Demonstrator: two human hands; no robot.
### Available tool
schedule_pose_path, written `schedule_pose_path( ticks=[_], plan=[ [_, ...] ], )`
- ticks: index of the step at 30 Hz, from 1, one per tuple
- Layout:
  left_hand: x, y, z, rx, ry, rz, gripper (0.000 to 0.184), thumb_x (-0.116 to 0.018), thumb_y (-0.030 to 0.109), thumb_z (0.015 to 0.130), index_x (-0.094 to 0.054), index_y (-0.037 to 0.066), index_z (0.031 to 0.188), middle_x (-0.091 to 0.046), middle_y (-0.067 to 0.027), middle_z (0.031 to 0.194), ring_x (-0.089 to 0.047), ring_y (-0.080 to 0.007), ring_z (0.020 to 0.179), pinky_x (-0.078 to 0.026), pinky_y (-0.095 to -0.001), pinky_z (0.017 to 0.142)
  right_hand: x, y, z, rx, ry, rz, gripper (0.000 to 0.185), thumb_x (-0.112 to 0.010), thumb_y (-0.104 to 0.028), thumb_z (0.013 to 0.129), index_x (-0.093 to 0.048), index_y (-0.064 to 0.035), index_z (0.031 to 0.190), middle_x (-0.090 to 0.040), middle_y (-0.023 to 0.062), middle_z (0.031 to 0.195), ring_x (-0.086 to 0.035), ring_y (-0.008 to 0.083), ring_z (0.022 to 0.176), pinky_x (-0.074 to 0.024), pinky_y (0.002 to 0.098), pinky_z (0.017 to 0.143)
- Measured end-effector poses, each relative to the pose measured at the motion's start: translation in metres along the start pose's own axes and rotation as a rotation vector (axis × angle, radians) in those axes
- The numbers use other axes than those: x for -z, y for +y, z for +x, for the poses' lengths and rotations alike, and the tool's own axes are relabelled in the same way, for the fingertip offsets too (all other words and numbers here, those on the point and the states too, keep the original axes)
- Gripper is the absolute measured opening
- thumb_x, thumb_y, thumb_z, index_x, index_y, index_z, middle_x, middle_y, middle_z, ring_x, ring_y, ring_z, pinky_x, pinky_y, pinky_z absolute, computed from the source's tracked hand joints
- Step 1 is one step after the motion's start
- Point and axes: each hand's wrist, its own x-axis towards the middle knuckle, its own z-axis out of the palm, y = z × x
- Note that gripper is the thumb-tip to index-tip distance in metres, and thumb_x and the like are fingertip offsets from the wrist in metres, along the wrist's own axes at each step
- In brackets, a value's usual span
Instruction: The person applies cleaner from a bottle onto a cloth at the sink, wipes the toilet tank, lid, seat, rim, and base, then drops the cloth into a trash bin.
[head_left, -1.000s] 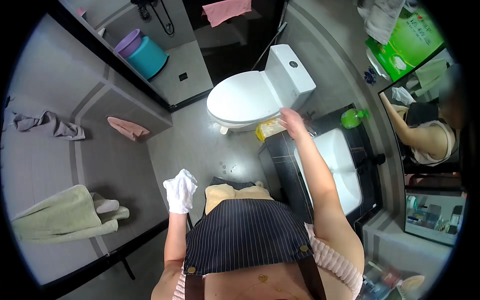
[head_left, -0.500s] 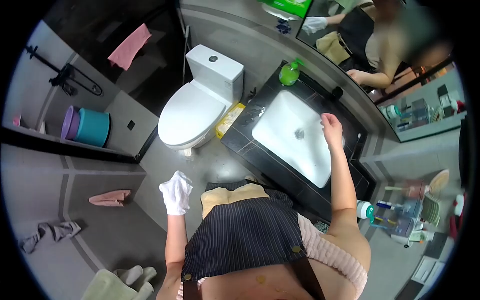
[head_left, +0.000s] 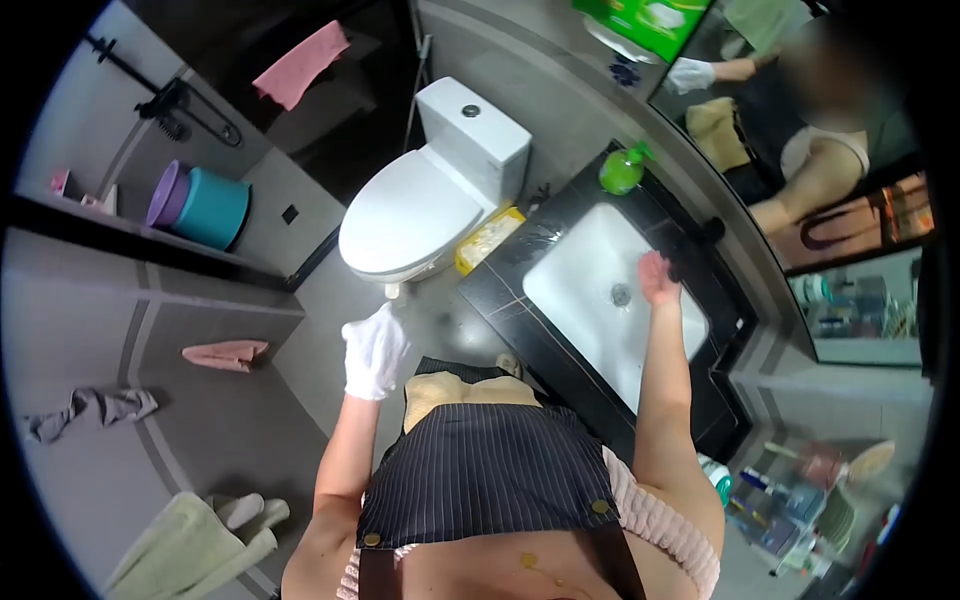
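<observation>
My left hand [head_left: 375,350] is inside a white cloth covering, like a glove or mitt, held out over the floor in front of the toilet [head_left: 415,210]. The covering hides its fingers. Bare and palm up, my right hand [head_left: 657,278] reaches over the right side of the white sink [head_left: 560,280], fingers apart and holding nothing. A small dark part shows right beside it. A black knob-like fitting [head_left: 711,230] stands on the dark tiled counter [head_left: 490,290] behind the sink. At the counter's far corner is a green pump bottle [head_left: 622,172].
A yellow-edged box [head_left: 490,240] sits between toilet and counter. Teal and purple buckets [head_left: 212,207] stand in the shower area at left. Pink cloths, a grey cloth [head_left: 95,412] and a light green towel [head_left: 180,545] hang around. A mirror is above the sink; toiletries crowd the right.
The view has shifted, so the room sits differently in frame. My right hand has turned from curled fingers to an opened palm near the sink's right side. My left hand stays covered.
</observation>
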Motion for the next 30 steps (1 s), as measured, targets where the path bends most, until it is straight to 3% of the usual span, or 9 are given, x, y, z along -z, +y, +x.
schedule_pose_path(
  ticks=[4, 8, 12, 15, 17, 18, 20, 23, 30],
  plan=[
    [0.002, 0.031, 0.098, -0.097, 0.444, 0.074, 0.005, -0.064, 0.015, 0.071, -0.06, 0.012, 0.068, -0.05, -0.0023, 0.066, -0.055, -0.0198, 0.053, -0.036, -0.0382, 0.042, -0.018, 0.028, -0.005, -0.003, -0.032, -0.042, 0.022, -0.057, -0.021, 0.097, -0.06, -0.0009, 0.106, -0.066, 0.0141, 0.112, -0.062, 0.0296, 0.11, -0.0514, 0.0475, 0.099],
    [0.054, 0.14, 0.198, -0.254, 0.372, -0.073, 0.007, -0.061, 0.018, 0.072, -0.062, 0.012, 0.069, -0.054, -0.0052, 0.068, -0.055, -0.0188, 0.053, -0.035, -0.0361, 0.046, -0.03, 0.05, -0.043, -0.462, -0.457, -0.18, 0.034, -0.057, -0.026, 0.1, -0.058, -0.0031, 0.125, -0.064, 0.0114, 0.124, -0.061, 0.0279, 0.116, -0.0486, 0.0462, 0.103],
    [0.029, 0.276, 0.257, -0.433, 0.342, -0.235, 0.008, -0.061, 0.021, 0.076, -0.064, 0.015, 0.072, -0.056, -0.0044, 0.074, -0.06, -0.0209, 0.071, -0.039, -0.038, 0.056, -0.069, 0.038, -0.131, -0.121, -0.151, -0.825, 0.035, -0.057, -0.029, 0.1, -0.06, -0.004, 0.123, -0.064, 0.0087, 0.122, -0.061, 0.023, 0.113, -0.048, 0.0396, 0.096],
    [-0.027, 0.375, 0.299, -0.479, 0.267, -0.884, 0.008, -0.061, 0.024, 0.079, -0.064, 0.017, 0.078, -0.058, -0.0055, 0.082, -0.062, -0.0253, 0.084, -0.042, -0.038, 0.067, -0.046, 0.011, -0.158, 0.136, 0.077, -1.002, 0.035, -0.058, -0.03, 0.099, -0.061, -0.0049, 0.123, -0.063, 0.0072, 0.121, -0.06, 0.0205, 0.112, -0.0469, 0.0359, 0.092],
    [0.018, 0.381, 0.29, -0.753, 0.437, -0.368, 0.01, -0.059, 0.026, 0.082, -0.065, 0.018, 0.08, -0.06, -0.0059, 0.088, -0.062, -0.0274, 0.092, -0.044, -0.0385, 0.071, -0.026, -0.004, -0.17, 0.244, 0.168, -0.995, 0.035, -0.061, -0.031, 0.098, -0.062, -0.0054, 0.121, -0.064, 0.006, 0.12, -0.06, 0.0185, 0.11, -0.0473, 0.0335, 0.089],
    [0.03, 0.39, 0.287, -0.735, 0.39, -0.484, 0.009, -0.059, 0.025, 0.081, -0.065, 0.018, 0.08, -0.061, -0.0049, 0.092, -0.061, -0.0272, 0.095, -0.045, -0.0401, 0.072, -0.017, -0.014, -0.174, 0.253, 0.189, -0.989, 0.035, -0.061, -0.031, 0.098, -0.062, -0.0054, 0.121, -0.064, 0.006, 0.12, -0.06, 0.0185, 0.11, -0.0473, 0.0335, 0.089],
    [0.047, 0.397, 0.285, -0.723, 0.339, -0.59, 0.009, -0.059, 0.025, 0.081, -0.065, 0.018, 0.08, -0.062, -0.004, 0.095, -0.061, -0.0271, 0.097, -0.046, -0.0417, 0.074, -0.007, -0.029, -0.179, 0.332, 0.253, -0.977, 0.029, -0.061, -0.028, 0.098, -0.065, -0.0058, 0.117, -0.067, 0.0029, 0.108, -0.06, 0.0127, 0.099, -0.0467, 0.0284, 0.083],
    [0.054, 0.365, 0.271, -0.852, 0.818, -0.757, 0.008, -0.062, 0.023, 0.078, -0.065, 0.017, 0.083, -0.062, -0.0019, 0.091, -0.061, -0.0245, 0.101, -0.047, -0.0433, 0.062, 0.014, -0.028, -0.173, 0.351, 0.29, -0.969, 0.029, -0.061, -0.025, 0.098, -0.066, -0.0016, 0.114, -0.067, 0.0024, 0.101, -0.059, 0.0108, 0.09, -0.0453, 0.025, 0.077],
    [0.057, 0.138, 0.274, -0.586, 0.95, -0.847, 0.019, -0.064, 0.013, 0.079, -0.07, 0.008, 0.096, -0.066, -0.007, 0.106, -0.063, -0.0238, 0.106, -0.053, -0.0383, 0.081, 0.046, 0.107, -0.183, 0.432, 0.098, -1.442, 0.025, -0.061, -0.024, 0.097, -0.065, -0.0024, 0.108, -0.068, 0.0107, 0.095, -0.064, 0.0198, 0.085, -0.0486, 0.0303, 0.08]
  ],
)
